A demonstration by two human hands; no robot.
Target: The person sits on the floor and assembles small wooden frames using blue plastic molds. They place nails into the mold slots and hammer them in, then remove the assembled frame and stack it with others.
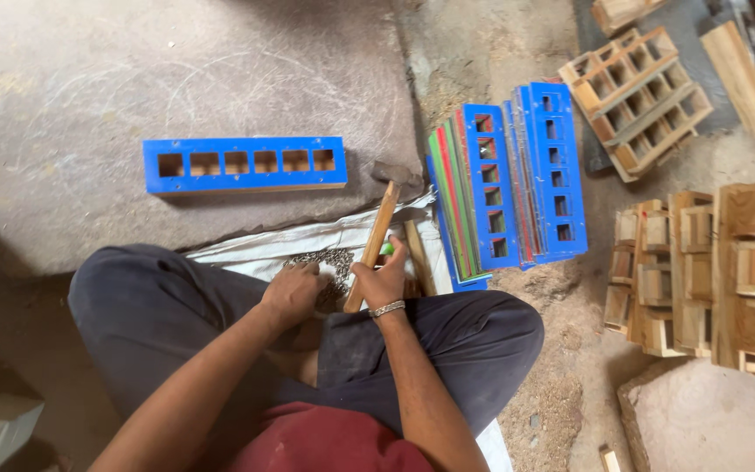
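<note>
Head view showed the right hand (384, 280) clamped on a hammer (374, 245). Left hand (294, 293) pinched at nails (329, 262), grip unclear.

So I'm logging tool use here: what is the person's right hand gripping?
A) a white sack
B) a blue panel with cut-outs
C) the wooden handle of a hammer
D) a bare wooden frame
C: the right hand is closed round the wooden handle of the hammer, whose head lies near the blue panel on the floor.
</note>
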